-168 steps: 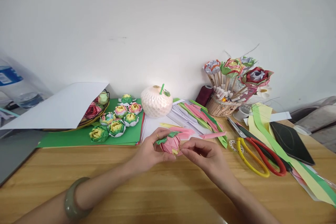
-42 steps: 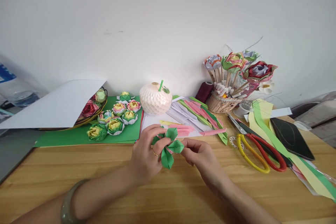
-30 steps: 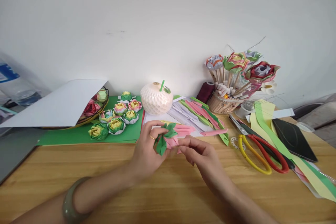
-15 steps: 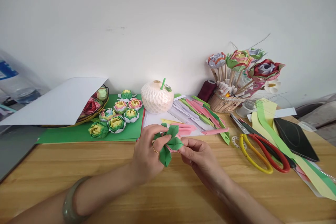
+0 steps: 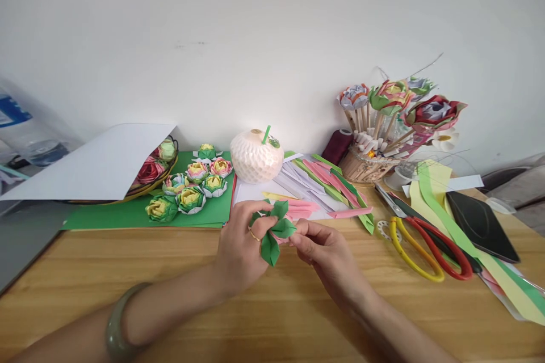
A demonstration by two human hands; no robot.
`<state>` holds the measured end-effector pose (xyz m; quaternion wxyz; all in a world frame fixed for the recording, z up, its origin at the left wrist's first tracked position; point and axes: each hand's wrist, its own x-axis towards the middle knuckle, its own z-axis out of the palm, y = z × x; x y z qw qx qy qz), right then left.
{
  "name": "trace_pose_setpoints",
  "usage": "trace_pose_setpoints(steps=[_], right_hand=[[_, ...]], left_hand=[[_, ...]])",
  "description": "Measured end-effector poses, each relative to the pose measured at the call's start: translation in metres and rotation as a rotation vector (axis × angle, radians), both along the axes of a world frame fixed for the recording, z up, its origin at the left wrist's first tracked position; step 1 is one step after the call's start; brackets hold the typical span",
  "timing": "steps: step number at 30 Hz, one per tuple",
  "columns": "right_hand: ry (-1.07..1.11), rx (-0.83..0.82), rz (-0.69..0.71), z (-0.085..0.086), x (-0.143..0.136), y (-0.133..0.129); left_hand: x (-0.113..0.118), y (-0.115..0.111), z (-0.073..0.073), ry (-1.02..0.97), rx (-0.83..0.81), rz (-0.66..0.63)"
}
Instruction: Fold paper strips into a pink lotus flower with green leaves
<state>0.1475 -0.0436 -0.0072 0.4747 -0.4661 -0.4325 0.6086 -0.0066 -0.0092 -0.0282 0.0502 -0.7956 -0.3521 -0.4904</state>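
Observation:
Just above the wooden table, my left hand [image 5: 244,244] grips a folded paper flower [image 5: 283,228] with green outer petals and some pink beneath. A ring is on one of its fingers and a bangle circles the wrist. My right hand [image 5: 326,247] pinches the flower's right edge between thumb and forefinger. Part of the flower is hidden behind the left fingers. Behind the hands lie folded pink strips [image 5: 302,207].
Finished paper flowers [image 5: 191,199] sit on green sheets at the left, near a covered basket [image 5: 170,173]. A white round lamp-like object [image 5: 255,161] stands at the back. Scissors [image 5: 419,249], a black tablet [image 5: 483,227] and a basket of stemmed flowers [image 5: 364,167] are right.
The camera view has shifted slightly. Both hands keep hold of the flower, and my right fingertips have moved a little at its edge.

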Motion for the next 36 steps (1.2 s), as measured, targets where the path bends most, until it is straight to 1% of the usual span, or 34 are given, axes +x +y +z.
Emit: trace_pose_setpoints(steps=[4,8,13,18,23,25,29,33,36], right_hand=[[0.043,-0.024,-0.001,-0.001,-0.002,0.002],[0.032,-0.024,-0.005,0.000,-0.002,0.003],[0.008,0.001,-0.013,0.002,0.000,0.001],[0.061,-0.025,0.012,-0.001,-0.002,0.003],[0.004,-0.054,-0.003,-0.003,-0.003,0.004],[-0.047,-0.018,-0.022,-0.001,-0.002,0.003],[-0.265,0.159,-0.120,0.006,0.003,0.000],[-0.473,0.428,-0.191,0.009,0.010,0.001],[-0.599,0.654,-0.177,0.005,0.013,0.002]], left_hand=[[-0.001,-0.001,-0.002,0.036,0.015,-0.026],[-0.001,0.000,-0.002,0.044,-0.004,-0.044],[0.000,0.001,-0.001,0.018,-0.065,-0.005],[0.000,-0.001,-0.003,0.076,-0.033,0.001],[0.000,-0.001,-0.005,0.094,-0.058,-0.039],[0.001,0.000,-0.003,0.035,-0.168,-0.091],[0.002,0.000,0.004,-0.113,-0.524,-0.228],[0.001,-0.001,0.012,-0.244,-0.785,-0.349],[0.000,-0.002,0.016,-0.341,-1.011,-0.438]])
